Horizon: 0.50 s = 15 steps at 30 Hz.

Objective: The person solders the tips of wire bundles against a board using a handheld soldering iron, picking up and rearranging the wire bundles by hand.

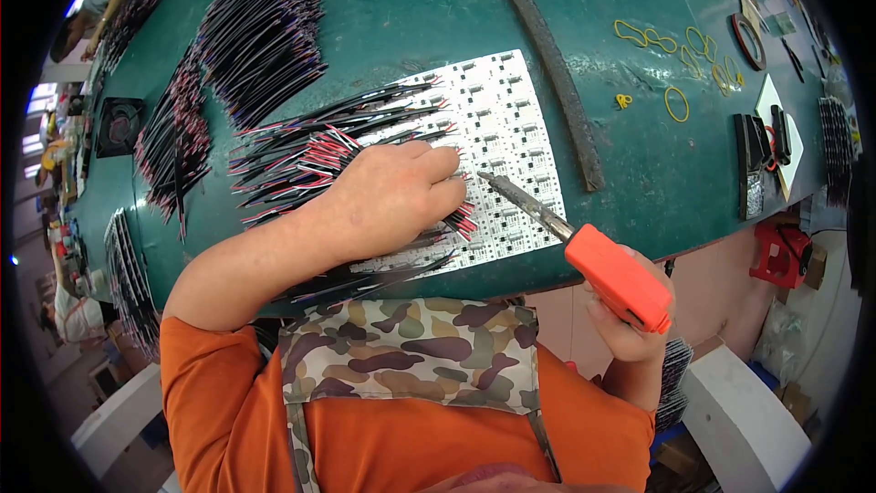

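Observation:
My left hand is closed round a bunch of thin black, red and white wires, low over a white circuit board panel. The fingertips hide what lies directly beneath them. In my right hand is a red soldering gun, gripped by its handle. Its metal tip points left, just right of my left fingers and over the panel. More wires lie in rows across the panel's left part, several with ends on its pads.
Large piles of black wires lie at the back left of the green table. A dark bar lies right of the panel. Yellow rubber bands, a tape roll and a black stand are farther right.

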### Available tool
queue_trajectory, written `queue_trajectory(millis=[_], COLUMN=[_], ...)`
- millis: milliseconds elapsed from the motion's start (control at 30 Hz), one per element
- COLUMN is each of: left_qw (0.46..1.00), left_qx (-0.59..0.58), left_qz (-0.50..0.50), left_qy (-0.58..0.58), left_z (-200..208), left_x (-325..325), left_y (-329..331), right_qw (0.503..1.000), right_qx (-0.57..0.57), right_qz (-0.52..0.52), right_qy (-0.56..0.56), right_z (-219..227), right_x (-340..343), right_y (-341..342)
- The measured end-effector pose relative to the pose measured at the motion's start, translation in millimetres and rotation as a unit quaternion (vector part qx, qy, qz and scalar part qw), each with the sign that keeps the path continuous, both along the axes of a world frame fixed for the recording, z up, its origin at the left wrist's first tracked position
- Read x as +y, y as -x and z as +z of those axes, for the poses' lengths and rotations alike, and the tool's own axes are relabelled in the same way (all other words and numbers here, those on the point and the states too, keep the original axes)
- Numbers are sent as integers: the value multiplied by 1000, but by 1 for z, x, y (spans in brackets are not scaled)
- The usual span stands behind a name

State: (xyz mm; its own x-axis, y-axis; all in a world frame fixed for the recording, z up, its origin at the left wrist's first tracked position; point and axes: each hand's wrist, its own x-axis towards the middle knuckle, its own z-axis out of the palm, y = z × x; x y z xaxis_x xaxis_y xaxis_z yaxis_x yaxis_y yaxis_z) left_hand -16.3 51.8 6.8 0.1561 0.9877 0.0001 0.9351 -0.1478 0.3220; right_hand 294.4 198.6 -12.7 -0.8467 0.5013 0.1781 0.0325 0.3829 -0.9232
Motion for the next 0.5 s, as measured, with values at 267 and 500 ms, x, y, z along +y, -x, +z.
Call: queue_trajectory(millis=[267, 500], left_qw=[1000, 1000], left_qx=[-5, -7], left_qz=[-5, -10], left_qy=[-7, -5], left_z=[0, -1], left_x=[1, 2], left_y=[1, 2], right_qw=[999, 999], right_qx=[-14, -4], right_qz=[43, 40], right_qy=[21, -3], right_z=[2, 0], right_x=[4, 1], right_y=[5, 4])
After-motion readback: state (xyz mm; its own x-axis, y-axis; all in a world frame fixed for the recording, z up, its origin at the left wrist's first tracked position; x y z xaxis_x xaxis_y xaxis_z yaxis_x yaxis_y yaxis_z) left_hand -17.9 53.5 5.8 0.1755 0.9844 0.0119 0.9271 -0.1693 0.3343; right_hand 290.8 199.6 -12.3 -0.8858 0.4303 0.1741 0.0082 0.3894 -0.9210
